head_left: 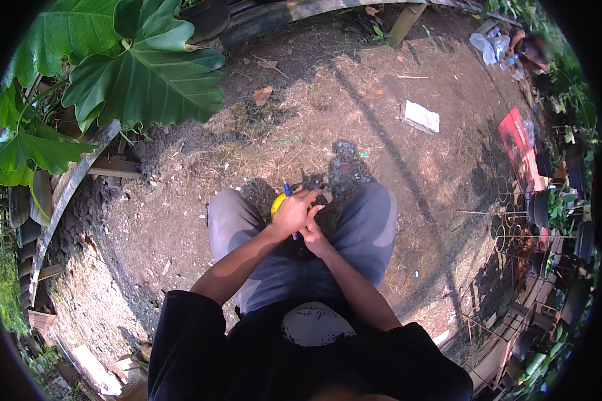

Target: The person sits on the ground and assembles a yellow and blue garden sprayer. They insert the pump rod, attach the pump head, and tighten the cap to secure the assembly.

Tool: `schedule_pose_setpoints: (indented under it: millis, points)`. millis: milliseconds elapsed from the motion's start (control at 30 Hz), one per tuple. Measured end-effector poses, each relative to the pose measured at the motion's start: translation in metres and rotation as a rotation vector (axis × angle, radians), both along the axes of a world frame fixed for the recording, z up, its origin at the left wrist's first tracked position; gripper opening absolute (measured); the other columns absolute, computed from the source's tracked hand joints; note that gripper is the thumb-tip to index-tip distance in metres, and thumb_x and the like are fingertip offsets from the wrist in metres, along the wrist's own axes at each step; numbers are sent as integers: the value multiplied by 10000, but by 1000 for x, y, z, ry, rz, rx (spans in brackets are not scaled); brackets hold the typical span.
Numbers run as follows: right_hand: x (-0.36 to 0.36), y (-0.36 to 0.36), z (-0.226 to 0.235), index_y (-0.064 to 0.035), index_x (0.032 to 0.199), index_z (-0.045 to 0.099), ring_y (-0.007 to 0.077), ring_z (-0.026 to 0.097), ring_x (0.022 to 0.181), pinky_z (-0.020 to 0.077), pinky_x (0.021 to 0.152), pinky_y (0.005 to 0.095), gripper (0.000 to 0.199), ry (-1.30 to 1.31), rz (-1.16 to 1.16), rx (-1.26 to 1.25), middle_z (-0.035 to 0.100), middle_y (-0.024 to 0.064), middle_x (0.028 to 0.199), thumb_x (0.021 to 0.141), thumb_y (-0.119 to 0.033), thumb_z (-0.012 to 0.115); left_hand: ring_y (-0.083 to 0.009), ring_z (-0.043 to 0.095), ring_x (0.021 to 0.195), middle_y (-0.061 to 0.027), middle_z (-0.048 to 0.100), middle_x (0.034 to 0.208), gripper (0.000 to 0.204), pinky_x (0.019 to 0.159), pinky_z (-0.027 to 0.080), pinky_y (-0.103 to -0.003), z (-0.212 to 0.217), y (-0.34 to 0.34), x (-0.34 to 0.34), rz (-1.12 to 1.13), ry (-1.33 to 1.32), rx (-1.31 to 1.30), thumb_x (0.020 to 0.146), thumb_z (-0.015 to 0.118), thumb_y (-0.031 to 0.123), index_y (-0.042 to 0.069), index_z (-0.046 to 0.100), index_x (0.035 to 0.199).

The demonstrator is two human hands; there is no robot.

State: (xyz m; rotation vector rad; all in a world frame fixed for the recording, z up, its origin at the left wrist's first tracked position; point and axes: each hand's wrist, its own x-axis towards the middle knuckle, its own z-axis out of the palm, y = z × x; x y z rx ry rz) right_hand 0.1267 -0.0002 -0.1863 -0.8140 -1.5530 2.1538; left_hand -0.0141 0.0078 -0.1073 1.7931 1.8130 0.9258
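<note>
Between my knees, my left hand (293, 215) is closed over a smooth yellow object (277, 203), most of it hidden under the palm and fingers. A slim blue piece (287, 190) sticks up past the left hand's knuckles. A short dark blue end shows below the same hand; whether both belong to one thing I cannot tell. My right hand (313, 235) presses against the left from the lower right, its fingers bent and partly covered. What the right hand grips is hidden.
Bare soil with dry grass (301, 113) lies ahead. A white block (420, 117) sits at the front right. Large green leaves (147, 80) hang at the upper left. Plastic bags (491, 48), a person (534, 52), a red sheet (518, 147) and wire rings (508, 234) line the right.
</note>
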Motion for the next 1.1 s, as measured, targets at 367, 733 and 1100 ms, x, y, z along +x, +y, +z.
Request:
schedule_pose_setpoints:
  millis: [367, 733, 1100]
  points:
    - [11, 4, 36, -24, 1426, 381, 231, 427, 1237, 349, 1032, 372, 458, -226, 6, -43, 491, 154, 1322, 995, -152, 470, -325, 665, 880, -190, 680, 874, 358, 827, 491, -508, 131, 39, 18, 185, 116, -41, 957, 585, 334, 82, 640, 1204]
    - [1, 2, 2, -81, 1546, 125, 300, 471, 1304, 407, 1029, 406, 649, -166, -10, 81, 421, 195, 1447, 1030, -287, 461, -11, 487, 461, 7, 545, 487, 209, 442, 366, -228, 34, 11, 17, 335, -511, -151, 933, 682, 220, 17, 651, 895]
    - [1, -3, 35, -45, 1521, 221, 252, 339, 1405, 319, 1120, 386, 570, -111, -50, -54, 347, 177, 1510, 1037, -257, 435, -309, 640, 916, -138, 621, 902, 355, 852, 470, -506, 8, 1, 14, 198, 136, 78, 890, 684, 322, 89, 634, 1153]
